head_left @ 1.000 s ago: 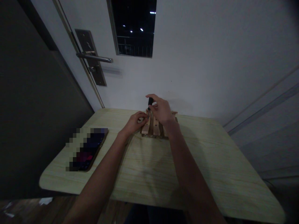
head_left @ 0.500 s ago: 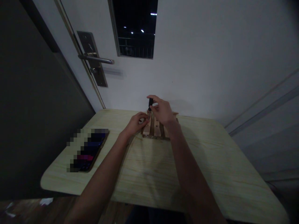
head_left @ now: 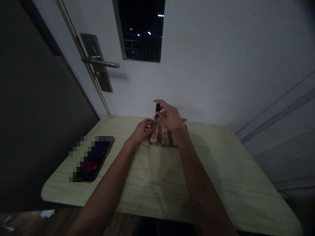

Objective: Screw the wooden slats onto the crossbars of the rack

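Note:
My right hand (head_left: pixel 171 116) is closed on the black handle of a screwdriver (head_left: pixel 157 108), which stands nearly upright. Its shaft points down at the left strip of a small slatted wooden piece (head_left: pixel 165 135) lying on the table. Small dark holes or screw heads dot the light strips. My left hand (head_left: pixel 144 129) rests at the left edge of that piece, thumb and fingertips pinched close to the screwdriver's tip. Whatever is between those fingertips is too small to make out. My right hand and forearm hide the right part of the wooden piece.
A phone (head_left: pixel 94 160) lies on the left of the pale wood-grain table (head_left: pixel 152 183). Behind the table's far edge rises a white door (head_left: pixel 209 65) with a metal lever handle (head_left: pixel 103 62) and a dark window (head_left: pixel 142 32). A dark panel (head_left: pixel 36 114) stands at the left.
Both hands keep their places at the wooden piece, the right one still holding the screwdriver. The whole view has shifted very slightly.

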The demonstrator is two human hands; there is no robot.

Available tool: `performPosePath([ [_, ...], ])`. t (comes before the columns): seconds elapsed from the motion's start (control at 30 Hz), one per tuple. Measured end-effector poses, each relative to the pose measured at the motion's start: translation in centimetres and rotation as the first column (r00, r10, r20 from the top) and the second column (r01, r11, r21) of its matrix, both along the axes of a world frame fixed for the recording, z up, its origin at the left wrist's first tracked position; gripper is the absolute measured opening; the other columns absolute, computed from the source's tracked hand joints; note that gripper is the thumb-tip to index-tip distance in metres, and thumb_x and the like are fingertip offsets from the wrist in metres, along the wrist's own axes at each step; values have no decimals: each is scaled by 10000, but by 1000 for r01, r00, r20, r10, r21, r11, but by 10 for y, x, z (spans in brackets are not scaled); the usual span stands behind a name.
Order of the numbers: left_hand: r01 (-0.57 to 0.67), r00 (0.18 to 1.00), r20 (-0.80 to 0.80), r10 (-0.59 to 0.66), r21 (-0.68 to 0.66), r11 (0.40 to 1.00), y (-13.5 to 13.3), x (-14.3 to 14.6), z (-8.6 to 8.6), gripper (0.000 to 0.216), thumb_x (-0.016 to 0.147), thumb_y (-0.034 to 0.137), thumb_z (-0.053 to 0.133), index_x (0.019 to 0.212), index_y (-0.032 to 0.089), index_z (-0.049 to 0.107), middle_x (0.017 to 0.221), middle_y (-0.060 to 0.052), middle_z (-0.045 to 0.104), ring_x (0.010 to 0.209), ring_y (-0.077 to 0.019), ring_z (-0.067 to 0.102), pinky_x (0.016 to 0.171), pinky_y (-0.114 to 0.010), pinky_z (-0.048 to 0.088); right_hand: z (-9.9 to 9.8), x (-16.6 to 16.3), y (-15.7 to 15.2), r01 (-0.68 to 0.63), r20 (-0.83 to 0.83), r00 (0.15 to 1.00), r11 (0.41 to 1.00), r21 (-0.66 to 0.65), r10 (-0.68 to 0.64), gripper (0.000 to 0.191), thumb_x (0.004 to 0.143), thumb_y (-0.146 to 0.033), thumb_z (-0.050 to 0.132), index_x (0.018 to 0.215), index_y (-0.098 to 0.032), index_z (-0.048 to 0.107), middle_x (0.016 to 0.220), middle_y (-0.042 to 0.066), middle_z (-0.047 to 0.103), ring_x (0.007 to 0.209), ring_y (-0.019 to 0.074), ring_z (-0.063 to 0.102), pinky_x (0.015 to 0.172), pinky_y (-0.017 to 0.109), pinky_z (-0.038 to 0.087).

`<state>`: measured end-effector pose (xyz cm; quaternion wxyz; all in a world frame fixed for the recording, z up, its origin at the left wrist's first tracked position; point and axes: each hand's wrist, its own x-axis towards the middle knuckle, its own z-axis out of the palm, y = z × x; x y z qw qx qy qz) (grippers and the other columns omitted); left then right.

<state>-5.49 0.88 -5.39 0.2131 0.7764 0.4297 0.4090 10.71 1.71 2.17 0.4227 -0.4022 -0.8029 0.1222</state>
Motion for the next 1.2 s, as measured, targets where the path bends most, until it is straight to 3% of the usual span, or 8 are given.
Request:
performPosePath([
  [0.17, -2, 1000, -3, 2, 1, 1000, 1, 0, 0, 182, 823, 286, 568, 934, 173, 657, 1073, -83, 602, 950, -182, 598, 696, -264, 515, -1, 0, 1, -7, 15, 1000, 1000, 24, 7, 427, 819, -131, 473, 1239, -193, 515, 1130, 91, 608, 783, 153, 606, 754, 318, 530],
  [0.37, -10, 1000, -23, 10, -8, 1000, 0, 0, 0, 189, 828, 282, 563, 945, 173, 663, 1070, -85, 604, 949, -180, 599, 720, -270, 516, -2, 1, 3, 31, 12, 999, 999, 14, -31, 477, 790, -72, 418, 1246, -187, 500, 1211, 108, 573, 963, 196, 598, 825, 360, 519],
  [0.5, -12, 1000, -17, 12, -1, 1000, 1, 0, -1, 179, 829, 281, 565, 934, 170, 660, 1073, -84, 601, 943, -176, 599, 731, -272, 515, 0, 1, 1, 18, -4, 1000, 999, 43, -17, 484, 789, -77, 444, 1251, -218, 477, 1174, 82, 583, 923, 185, 598, 783, 342, 524],
  [0.63, -15, 999, -29, 15, -1, 1000, 1, 0, -1, 179, 833, 275, 560, 938, 170, 660, 1080, -83, 599, 952, -178, 597, 756, -283, 514, 1, 0, -1, 49, -4, 999, 998, 29, -49, 358, 785, -101, 491, 1126, -189, 558, 1062, 83, 613, 813, 170, 599, 742, 333, 529],
  [0.9, -25, 998, -51, 28, 61, 998, 0, 0, -1, 194, 827, 272, 567, 972, 177, 654, 1116, -82, 568, 1022, -191, 569, 804, -297, 508, 4, 0, -1, 30, -29, 999, 999, -36, -31, 430, 779, -76, 442, 1184, -182, 545, 1127, 100, 623, 949, 193, 611, 788, 345, 528],
  [1.2, -22, 999, -32, 24, 48, 999, 2, -1, -3, 185, 836, 283, 560, 955, 178, 654, 1082, -77, 588, 993, -185, 585, 797, -304, 512, 2, 1, 0, 22, -19, 1000, 1000, 8, -22, 380, 774, -77, 472, 1122, -195, 567, 1068, 71, 634, 848, 170, 602, 752, 321, 520],
])
